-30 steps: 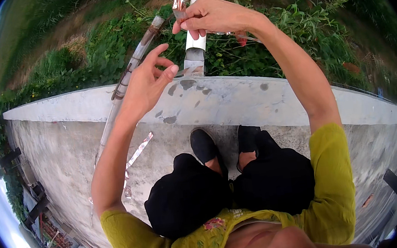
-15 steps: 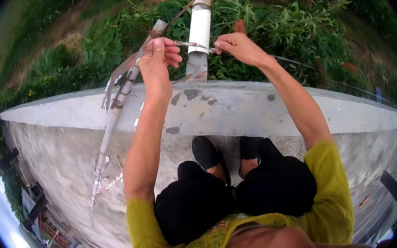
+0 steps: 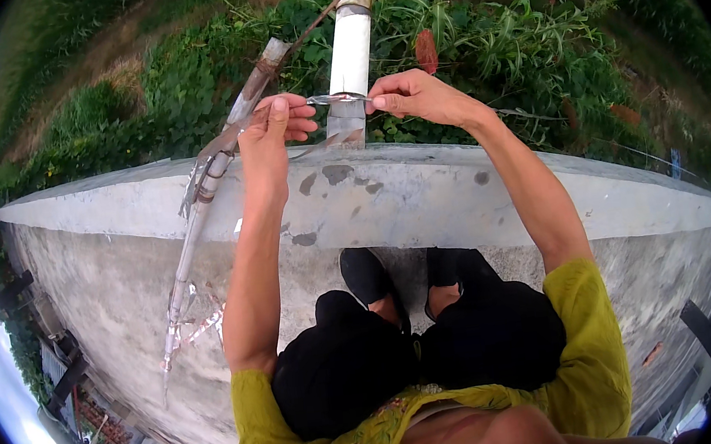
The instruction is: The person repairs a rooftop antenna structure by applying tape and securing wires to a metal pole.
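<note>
A thin, shiny silvery strip (image 3: pixel 338 98) is stretched between my hands, crossing in front of the lower end of a white pipe (image 3: pixel 350 54). My left hand (image 3: pixel 271 128) pinches its left end between thumb and fingers, the other fingers loosely curled. At the right end, my right hand (image 3: pixel 422 95) has thumb and forefinger pressed together on the strip. Below the white pipe a grey bracket-like piece (image 3: pixel 346 123) meets the ledge. Beside my left hand leans a long pole (image 3: pixel 182 272) with shiny strips wrapped around it.
A pale concrete ledge (image 3: pixel 421 181) runs across in front of my feet, with green plants (image 3: pixel 495 57) beyond it. A thin brown rod (image 3: pixel 329 7) slants past the pipe. More shiny strips (image 3: pixel 203 329) hang near the pole's lower end.
Both hands have shifted slightly left and a little lower, still holding the strip. It now runs nearly level across the pipe's lower end.
</note>
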`<state>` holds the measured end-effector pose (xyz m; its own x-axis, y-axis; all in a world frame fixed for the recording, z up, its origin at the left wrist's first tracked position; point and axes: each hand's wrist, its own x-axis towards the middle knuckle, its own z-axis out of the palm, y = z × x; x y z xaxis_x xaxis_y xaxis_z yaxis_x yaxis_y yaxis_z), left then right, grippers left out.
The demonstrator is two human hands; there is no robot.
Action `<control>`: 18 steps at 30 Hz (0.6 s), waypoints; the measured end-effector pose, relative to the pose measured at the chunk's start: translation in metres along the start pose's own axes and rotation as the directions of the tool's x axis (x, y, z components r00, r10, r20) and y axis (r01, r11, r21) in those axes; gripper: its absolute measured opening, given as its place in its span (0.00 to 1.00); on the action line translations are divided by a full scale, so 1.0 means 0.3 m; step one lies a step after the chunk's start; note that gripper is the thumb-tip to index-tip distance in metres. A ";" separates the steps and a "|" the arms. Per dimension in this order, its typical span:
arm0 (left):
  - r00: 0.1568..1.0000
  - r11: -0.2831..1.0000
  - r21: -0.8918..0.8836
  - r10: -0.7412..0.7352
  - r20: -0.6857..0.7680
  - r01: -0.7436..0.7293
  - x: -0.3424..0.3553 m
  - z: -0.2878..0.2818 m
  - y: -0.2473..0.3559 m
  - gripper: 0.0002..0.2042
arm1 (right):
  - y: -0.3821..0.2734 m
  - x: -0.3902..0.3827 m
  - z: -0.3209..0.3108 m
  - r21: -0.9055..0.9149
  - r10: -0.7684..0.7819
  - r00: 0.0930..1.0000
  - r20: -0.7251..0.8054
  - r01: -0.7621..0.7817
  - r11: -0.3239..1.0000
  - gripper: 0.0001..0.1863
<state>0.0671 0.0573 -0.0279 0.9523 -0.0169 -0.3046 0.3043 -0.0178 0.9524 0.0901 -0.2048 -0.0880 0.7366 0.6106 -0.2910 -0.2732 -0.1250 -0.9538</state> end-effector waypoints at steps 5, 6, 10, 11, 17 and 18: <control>0.996 0.999 0.033 -0.022 0.084 0.019 -0.007 0.007 0.006 0.17 | -0.018 -0.019 -0.043 -0.050 0.021 0.992 -0.122 -0.028 0.998 0.15; 0.996 0.999 0.031 -0.045 0.082 0.043 -0.006 0.011 0.010 0.17 | 0.001 -0.019 -0.044 -0.033 0.042 0.991 -0.124 -0.046 0.998 0.15; 0.988 0.989 0.044 -0.144 0.065 0.141 0.007 -0.001 -0.013 0.15 | 0.049 -0.064 -0.118 0.025 0.166 0.973 -0.163 -0.164 0.986 0.16; 0.984 0.985 0.052 -0.166 0.058 0.163 0.013 -0.007 -0.024 0.15 | 0.081 -0.063 -0.138 0.044 0.166 0.973 -0.162 -0.160 0.986 0.14; 0.935 0.918 0.311 -0.309 0.176 0.245 0.060 -0.024 -0.064 0.09 | 0.067 -0.065 -0.132 0.038 0.252 0.953 -0.170 -0.249 0.968 0.11; 0.932 0.908 0.346 -0.312 0.187 0.235 0.074 -0.022 -0.074 0.08 | 0.064 -0.065 -0.124 0.013 0.235 0.957 -0.173 -0.236 0.972 0.11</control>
<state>0.0815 0.0638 -0.0556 0.7881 -0.1967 -0.5833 0.4930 -0.3658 0.7894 0.0936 -0.2483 -0.1033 0.7476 0.4193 -0.5151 -0.4474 -0.2554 -0.8571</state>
